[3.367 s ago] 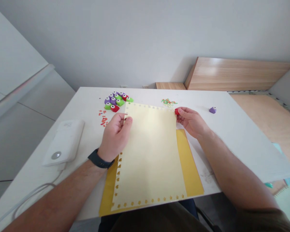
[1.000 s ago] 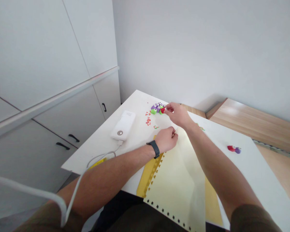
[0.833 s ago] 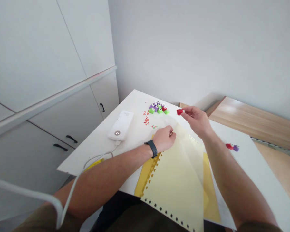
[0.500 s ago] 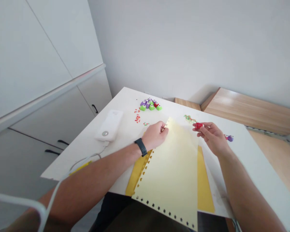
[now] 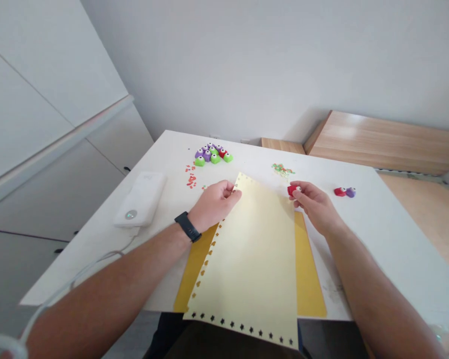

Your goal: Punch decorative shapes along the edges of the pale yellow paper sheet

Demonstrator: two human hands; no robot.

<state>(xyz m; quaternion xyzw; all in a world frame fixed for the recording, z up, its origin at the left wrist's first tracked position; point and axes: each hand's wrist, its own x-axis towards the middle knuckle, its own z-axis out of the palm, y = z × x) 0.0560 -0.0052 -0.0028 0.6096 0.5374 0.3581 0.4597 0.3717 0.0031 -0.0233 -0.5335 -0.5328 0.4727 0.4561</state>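
Observation:
A pale yellow sheet [image 5: 252,249] with punched shapes along its edges lies over a darker yellow sheet [image 5: 309,269] on the white table [image 5: 377,234]. My left hand [image 5: 213,203] pinches the pale sheet's far left corner and lifts it slightly. At the sheet's far right corner, my right hand [image 5: 314,204] grips a small red punch [image 5: 294,190] with a googly eye between thumb and fingers.
A cluster of purple, green and red punches [image 5: 213,153] sits at the table's far left, with red paper bits [image 5: 190,179] beside it. Green and red confetti [image 5: 282,169] lies further right. A red and a purple punch [image 5: 344,191] rest right. A white power bank [image 5: 140,199] with cable lies left.
My right hand reached to the punch cluster, took a red punch and brought it back to the sheet's far right corner. A red punch now lies beside the purple one at right.

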